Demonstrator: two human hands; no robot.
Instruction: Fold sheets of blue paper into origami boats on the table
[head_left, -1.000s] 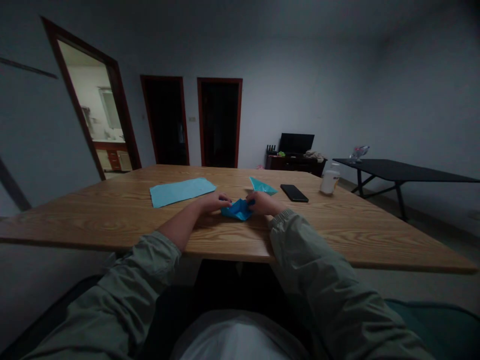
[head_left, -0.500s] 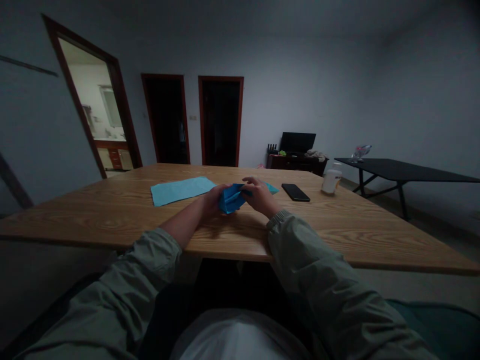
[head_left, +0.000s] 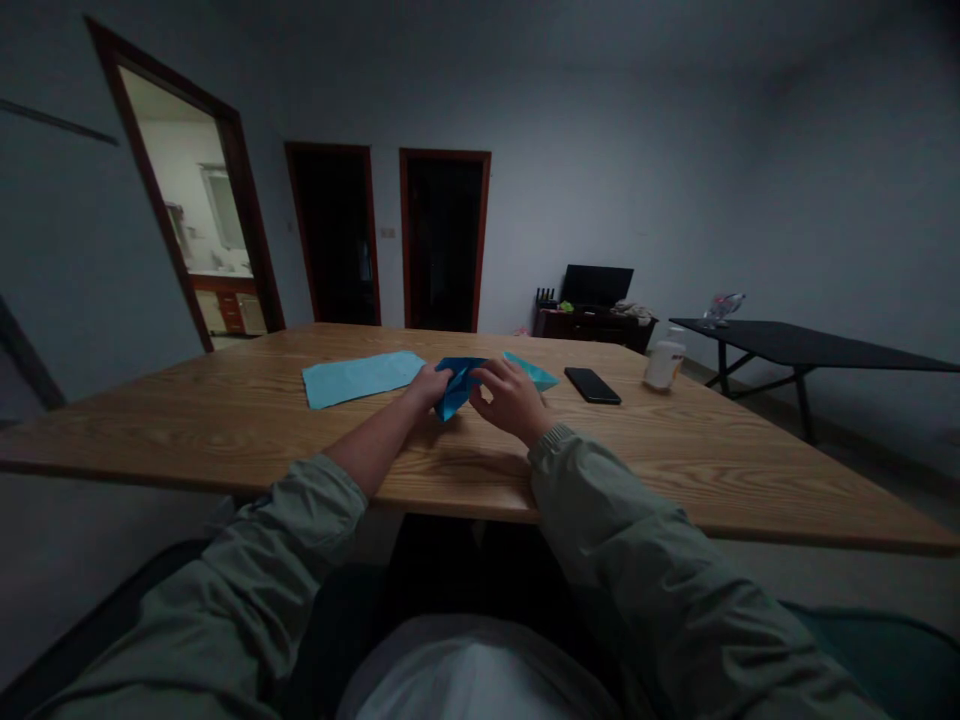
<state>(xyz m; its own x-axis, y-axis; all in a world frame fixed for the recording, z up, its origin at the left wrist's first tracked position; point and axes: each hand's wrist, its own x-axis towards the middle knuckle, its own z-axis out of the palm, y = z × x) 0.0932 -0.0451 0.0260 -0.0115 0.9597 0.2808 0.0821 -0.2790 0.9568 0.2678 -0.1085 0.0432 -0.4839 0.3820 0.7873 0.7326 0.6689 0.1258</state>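
Observation:
A piece of folded blue paper (head_left: 454,388) is held up just above the table, between my two hands. My left hand (head_left: 429,386) is closed on its left side. My right hand (head_left: 508,397) pinches the paper's right edge with thumb and forefinger, and its other fingers are curled. Behind my right hand lies a lighter turquoise folded paper shape (head_left: 534,372), partly hidden by the hand. To the left, a flat light-blue sheet of paper (head_left: 360,380) rests on the wooden table (head_left: 637,450).
A black phone (head_left: 592,385) lies right of my hands, and a white bottle (head_left: 664,362) stands beyond it. Farther right is a separate black table (head_left: 817,340). Against the back wall, a screen (head_left: 598,285) sits on a dark cabinet (head_left: 585,323).
The blue paper has been turned and now looks darker and more pointed at the bottom. My right hand has lowered slightly, uncovering more of the turquoise folded shape.

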